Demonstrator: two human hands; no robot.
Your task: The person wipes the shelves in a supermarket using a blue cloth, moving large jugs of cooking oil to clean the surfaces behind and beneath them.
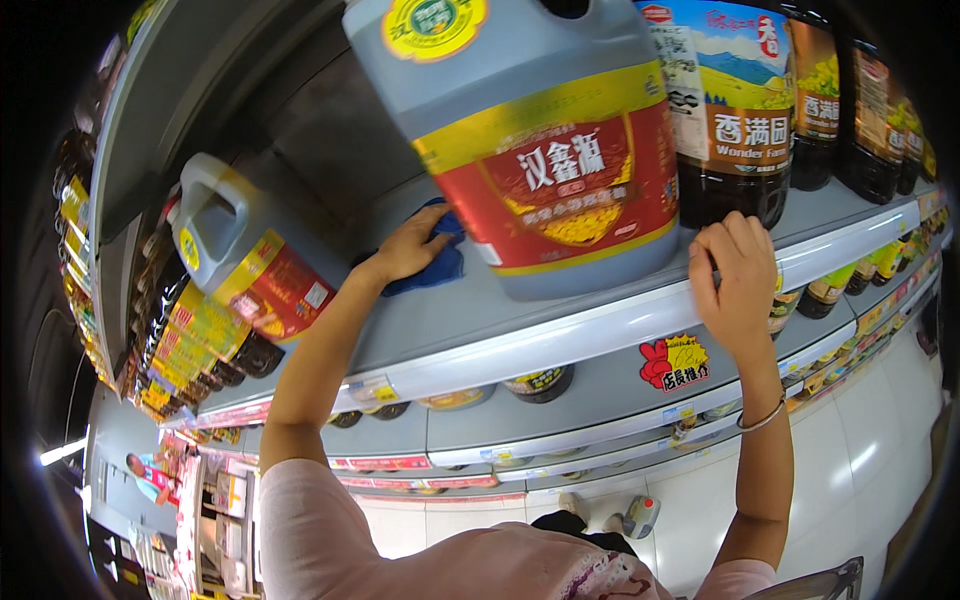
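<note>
My left hand (412, 247) lies palm down on a dark blue cloth (429, 276) on the grey metal shelf (457, 315), its fingers reaching behind a large oil jug (555, 172) with a red and yellow label. Whether the fingers pinch the cloth is hidden. My right hand (731, 277), with curled fingers, rests at the shelf's front edge, before a dark bottle (739, 127) with a landscape label. Nothing shows inside it, though its palm side is partly hidden. Left of my left arm stands a similar jug (251, 255) with a moulded handle.
More dark bottles (874, 120) line the shelf at the right, and yellow-labelled bottles (199, 330) at the left. Lower shelves hold jars (540, 382); a price sign (675, 364) hangs below the edge. A jug (642, 517) stands on the floor by my feet. A person (150, 476) is far left.
</note>
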